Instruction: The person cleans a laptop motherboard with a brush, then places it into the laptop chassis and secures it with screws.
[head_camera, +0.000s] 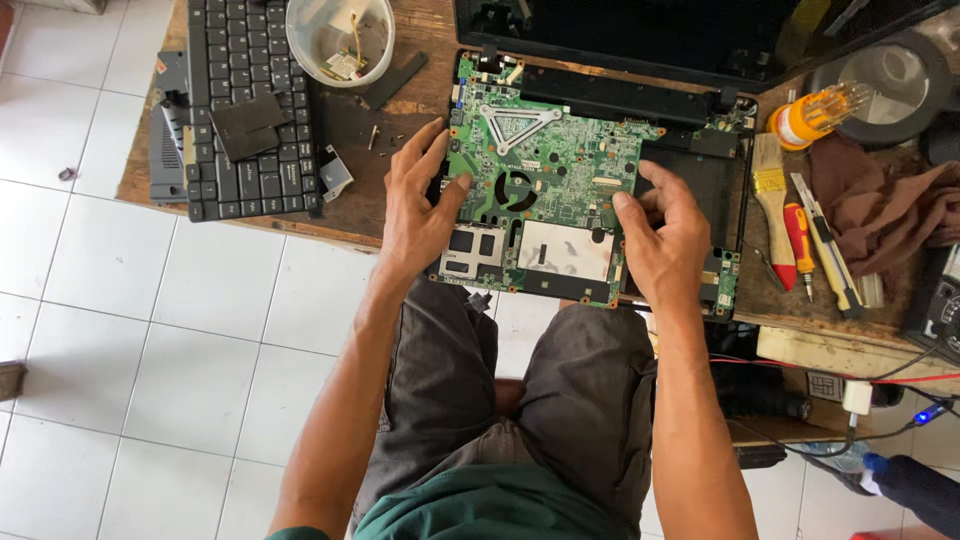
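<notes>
Left hand (420, 205) & right hand (665, 235) gripped opposite edges of the green motherboard (540, 190), fingers spread, board sitting in the black laptop base (700, 165) w/ keyboard (240, 100) to its left.

A dark laptop screen (640, 30) lies open at the counter's (360, 215) far edge; a small white label (825, 385) hangs below its near edge.
</notes>
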